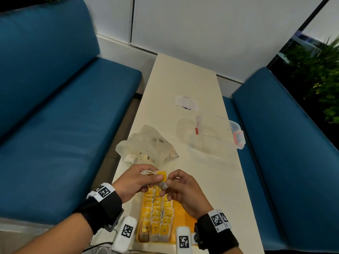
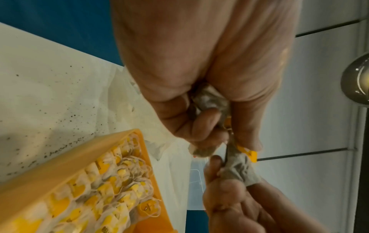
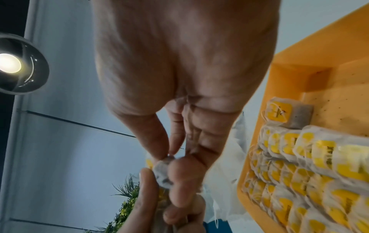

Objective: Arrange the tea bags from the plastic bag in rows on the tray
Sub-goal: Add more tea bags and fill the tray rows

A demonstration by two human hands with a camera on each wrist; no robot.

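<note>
While pinched between both hands above the tray [image 1: 185, 213], a small clump of tea bags [image 1: 161, 177]: left hand [image 1: 132, 182] gripping several, right hand [image 1: 183, 191] nipping one. Light, limp paper, easily torn, strings likely tangled; best held by the yellow tag.

White table [image 1: 185, 79] bears tray [image 1: 185, 210], plastic bag [image 1: 146, 145], container [image 1: 216, 134].

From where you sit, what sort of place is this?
Probably a café or canteen booth, though I can't be sure. Two blue padded benches face each other across a narrow pale table, a hanging lamp glows overhead, and a leafy plant stands by dark glass.
</note>
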